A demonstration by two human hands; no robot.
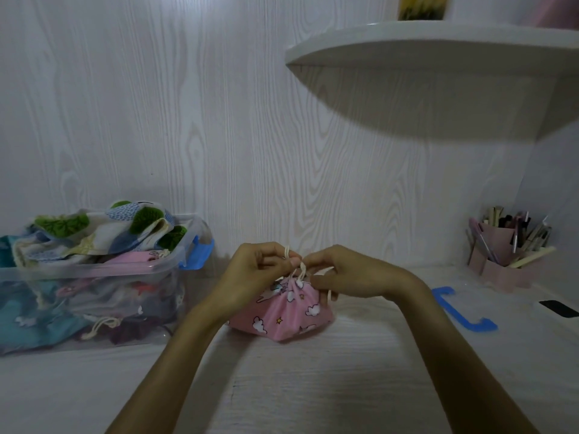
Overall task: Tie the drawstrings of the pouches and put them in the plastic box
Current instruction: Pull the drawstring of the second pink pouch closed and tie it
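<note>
A pink pouch [283,317] with white clouds and yellow stars sits on the table in the middle, its mouth gathered tight. Cream drawstrings [297,267] rise from the gathered top. My left hand [250,274] pinches one loop of the cord above the pouch. My right hand [341,274] pinches the cord from the other side, and a cord end hangs below its fingers. The clear plastic box [94,277] stands at the left, heaped with several pouches, a green and blue patterned one [103,230] on top.
A loose blue clip handle [463,310] lies on the table at the right. A pink pen holder [507,249] full of pens stands at the back right. A white curved shelf [438,57] juts out above. A dark object [559,308] lies at the right edge.
</note>
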